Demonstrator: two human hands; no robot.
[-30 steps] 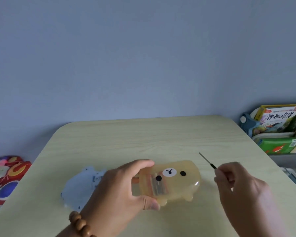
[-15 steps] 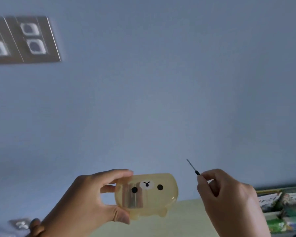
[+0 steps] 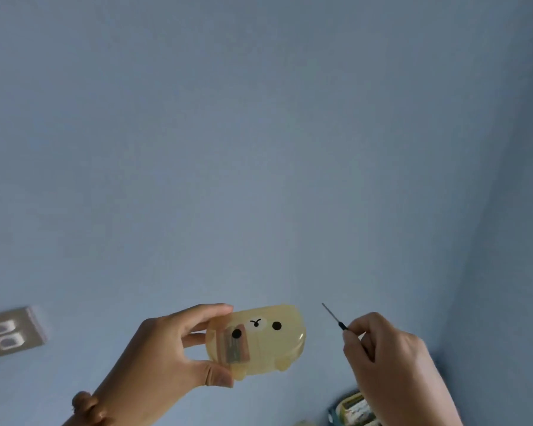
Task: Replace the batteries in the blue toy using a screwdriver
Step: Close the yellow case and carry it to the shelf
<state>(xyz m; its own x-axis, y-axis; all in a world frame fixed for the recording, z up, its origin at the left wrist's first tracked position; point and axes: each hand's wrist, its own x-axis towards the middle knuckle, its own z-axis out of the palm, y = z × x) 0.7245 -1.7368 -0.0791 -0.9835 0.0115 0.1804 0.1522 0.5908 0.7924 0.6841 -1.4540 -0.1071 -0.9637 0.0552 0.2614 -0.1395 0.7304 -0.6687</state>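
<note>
A: Where's the screwdriver [image 3: 333, 316]?
B: My right hand [image 3: 391, 364] pinches its handle, tip up-left, near the yellow case [image 3: 268, 342], not touching.
A: And the left hand [image 3: 166, 348]?
B: Thumb under, fingers curled over that case — held up before the blue wall [image 3: 259, 149].

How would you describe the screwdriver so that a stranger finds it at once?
Against the blue wall, two hands are raised. The screwdriver sticks up from the right hand, right of the yellow bear-faced case in the left hand. Unlike that rounded case, it is a thin dark rod.
</note>
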